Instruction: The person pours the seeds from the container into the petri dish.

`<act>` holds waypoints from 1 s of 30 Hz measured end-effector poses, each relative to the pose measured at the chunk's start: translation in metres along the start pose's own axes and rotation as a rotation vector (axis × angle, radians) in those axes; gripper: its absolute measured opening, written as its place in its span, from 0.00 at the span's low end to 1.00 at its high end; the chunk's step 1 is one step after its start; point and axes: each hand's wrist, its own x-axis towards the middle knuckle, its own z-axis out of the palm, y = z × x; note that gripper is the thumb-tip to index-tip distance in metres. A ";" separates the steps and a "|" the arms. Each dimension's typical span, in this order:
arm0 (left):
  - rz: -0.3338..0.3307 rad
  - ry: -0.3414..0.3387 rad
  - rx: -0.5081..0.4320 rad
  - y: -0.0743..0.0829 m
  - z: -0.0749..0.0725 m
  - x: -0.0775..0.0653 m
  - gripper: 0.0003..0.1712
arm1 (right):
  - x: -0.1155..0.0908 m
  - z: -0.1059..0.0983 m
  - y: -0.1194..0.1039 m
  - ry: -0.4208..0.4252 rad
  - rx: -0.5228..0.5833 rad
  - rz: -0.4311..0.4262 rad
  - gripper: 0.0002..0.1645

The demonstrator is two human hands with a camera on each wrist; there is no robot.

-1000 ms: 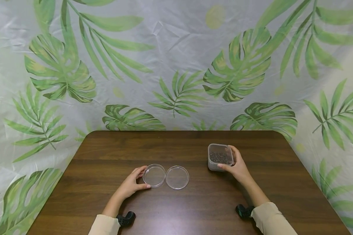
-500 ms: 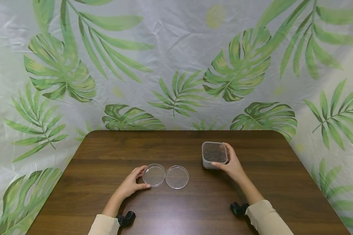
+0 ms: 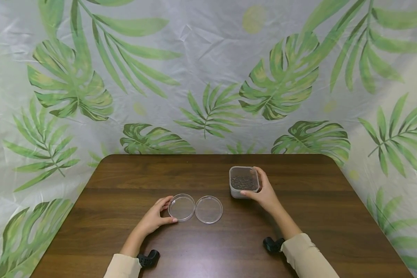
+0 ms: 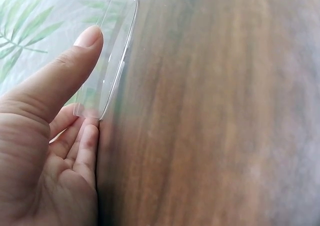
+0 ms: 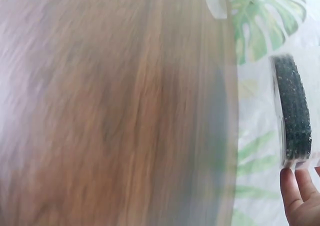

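Note:
A clear petri dish half (image 3: 182,207) lies on the table, and my left hand (image 3: 154,219) grips its left side, thumb at the near rim and fingers at the far side. The left wrist view shows the thumb (image 4: 89,38) against the clear wall. Touching it on the right is a second round clear half (image 3: 209,209). My right hand (image 3: 268,197) holds a square clear plastic container (image 3: 233,192) by its right side, thumb in front and fingers behind. Dark grains (image 5: 292,108) partly fill the container, which is raised off the table in the right wrist view.
The brown wooden table (image 3: 194,247) has rounded far corners. Right behind it hangs a pale curtain (image 3: 215,58) printed with green leaves. Black wrist cameras (image 3: 148,258) sit below both hands.
My right hand has carried the container of dark grains leftward, closer to the petri dish halves. My left hand and both dish halves have stayed in place.

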 end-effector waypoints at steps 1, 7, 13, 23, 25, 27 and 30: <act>-0.002 0.002 -0.002 0.000 0.000 0.000 0.47 | 0.000 0.002 -0.005 -0.004 0.012 -0.006 0.53; -0.010 0.006 0.008 -0.001 0.000 0.000 0.47 | -0.002 0.014 -0.028 -0.014 -0.004 -0.018 0.54; -0.007 0.001 0.007 -0.003 0.001 0.000 0.46 | -0.002 0.023 -0.033 -0.011 -0.014 -0.020 0.54; 0.011 0.002 0.001 -0.002 0.000 0.000 0.47 | 0.002 0.039 -0.027 0.002 -0.041 -0.049 0.56; 0.010 0.004 0.004 -0.002 0.001 0.000 0.47 | 0.004 0.043 -0.019 0.008 -0.075 -0.062 0.57; 0.007 0.007 0.004 -0.001 0.001 0.000 0.47 | 0.007 0.047 -0.011 0.014 -0.108 -0.074 0.58; 0.008 0.008 0.008 -0.001 0.001 0.000 0.47 | 0.008 0.052 -0.008 0.017 -0.149 -0.081 0.60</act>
